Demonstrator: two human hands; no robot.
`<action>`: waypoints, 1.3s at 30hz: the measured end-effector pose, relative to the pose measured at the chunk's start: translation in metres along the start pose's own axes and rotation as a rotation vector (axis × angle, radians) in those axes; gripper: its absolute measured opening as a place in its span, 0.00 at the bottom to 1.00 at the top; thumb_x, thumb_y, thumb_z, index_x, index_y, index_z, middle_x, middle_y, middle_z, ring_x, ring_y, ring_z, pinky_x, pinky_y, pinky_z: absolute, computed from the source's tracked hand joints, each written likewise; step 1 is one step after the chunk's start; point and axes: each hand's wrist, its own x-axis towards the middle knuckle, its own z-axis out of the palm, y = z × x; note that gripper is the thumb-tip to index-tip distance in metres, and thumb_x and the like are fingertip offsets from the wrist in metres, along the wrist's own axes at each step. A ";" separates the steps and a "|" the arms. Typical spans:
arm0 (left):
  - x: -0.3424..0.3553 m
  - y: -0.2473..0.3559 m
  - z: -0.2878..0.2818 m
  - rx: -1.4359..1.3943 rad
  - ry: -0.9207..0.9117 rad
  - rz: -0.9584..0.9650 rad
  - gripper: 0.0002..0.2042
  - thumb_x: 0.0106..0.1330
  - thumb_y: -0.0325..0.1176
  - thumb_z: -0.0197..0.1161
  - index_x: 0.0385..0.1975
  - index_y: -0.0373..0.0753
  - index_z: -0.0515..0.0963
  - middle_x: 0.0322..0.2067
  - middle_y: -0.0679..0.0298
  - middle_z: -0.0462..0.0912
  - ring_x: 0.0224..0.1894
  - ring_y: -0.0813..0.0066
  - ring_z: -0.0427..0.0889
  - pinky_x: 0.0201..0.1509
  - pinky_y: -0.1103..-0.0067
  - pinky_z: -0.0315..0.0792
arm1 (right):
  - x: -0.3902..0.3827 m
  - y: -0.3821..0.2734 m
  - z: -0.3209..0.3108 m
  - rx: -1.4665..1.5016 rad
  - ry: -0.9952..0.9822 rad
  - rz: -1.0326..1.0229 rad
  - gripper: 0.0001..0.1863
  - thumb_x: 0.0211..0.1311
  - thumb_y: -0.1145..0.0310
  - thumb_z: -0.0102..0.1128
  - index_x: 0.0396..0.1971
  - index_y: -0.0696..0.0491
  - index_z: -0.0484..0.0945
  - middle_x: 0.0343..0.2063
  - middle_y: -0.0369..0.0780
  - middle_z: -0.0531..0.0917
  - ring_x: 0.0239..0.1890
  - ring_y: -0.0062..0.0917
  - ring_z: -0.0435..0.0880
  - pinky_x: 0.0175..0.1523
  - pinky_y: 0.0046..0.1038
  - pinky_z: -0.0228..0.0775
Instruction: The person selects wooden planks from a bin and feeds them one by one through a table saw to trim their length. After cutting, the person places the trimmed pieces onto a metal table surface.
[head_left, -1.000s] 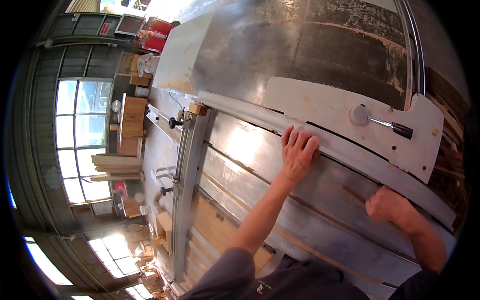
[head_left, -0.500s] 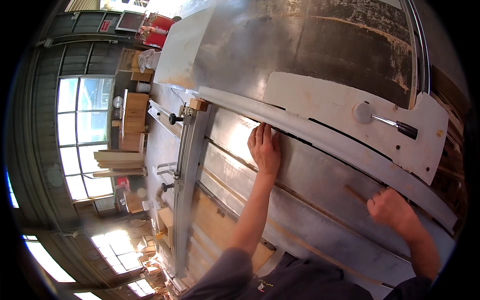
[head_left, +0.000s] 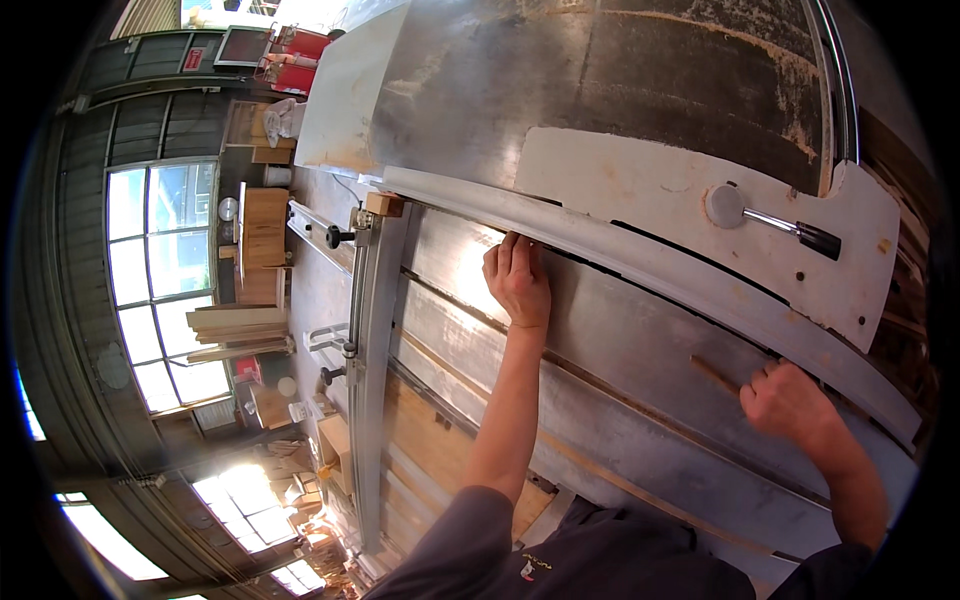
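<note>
On a metal machine table (head_left: 640,330), my left hand (head_left: 516,285) is at the underside of a long pale metal rail (head_left: 590,235), fingers bent against its edge; what they hold is hidden. My right hand (head_left: 785,405) is closed at the same edge further right, its contents unclear, beside a thin brown strip (head_left: 715,370). Above the rail lies a white plate (head_left: 640,175) with a round knob and black-handled lever (head_left: 815,238). Across the rail's left end runs an aluminum fence (head_left: 375,330) with black knobs and a wooden block (head_left: 385,204).
A dark worn metal surface (head_left: 700,80) spans the top. At the left stand a wooden cabinet (head_left: 262,225), leaning boards (head_left: 235,325) and red equipment (head_left: 295,70) by windows (head_left: 160,260). A plywood panel (head_left: 430,430) lies at lower middle; more wood (head_left: 890,260) is stacked at the far right.
My left hand has moved left along the rail, its fingers going from over the top to the lower edge. My right hand stays at the edge, shifted only slightly.
</note>
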 end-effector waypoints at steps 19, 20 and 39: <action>0.005 -0.011 -0.022 -0.123 -0.119 0.224 0.08 0.44 0.25 0.62 0.27 0.37 0.76 0.31 0.53 0.76 0.39 0.47 0.75 0.43 0.61 0.71 | -0.014 -0.009 0.000 -0.043 0.087 -0.053 0.07 0.40 0.67 0.60 0.14 0.45 0.69 0.12 0.31 0.71 0.17 0.21 0.75 0.23 0.26 0.67; 0.023 -0.021 -0.049 -0.061 -0.116 0.329 0.08 0.49 0.25 0.65 0.31 0.36 0.79 0.33 0.53 0.78 0.41 0.47 0.76 0.46 0.60 0.70 | 0.003 -0.010 -0.012 0.018 0.173 -0.049 0.06 0.41 0.67 0.59 0.14 0.46 0.71 0.12 0.32 0.73 0.18 0.23 0.76 0.24 0.27 0.69; 0.002 -0.055 -0.056 -1.167 0.174 -1.454 0.16 0.68 0.22 0.59 0.54 0.29 0.72 0.43 0.59 0.80 0.45 0.70 0.81 0.46 0.79 0.79 | 0.014 -0.044 -0.011 0.103 0.085 -0.019 0.08 0.46 0.67 0.60 0.16 0.53 0.73 0.16 0.39 0.78 0.21 0.33 0.82 0.26 0.34 0.72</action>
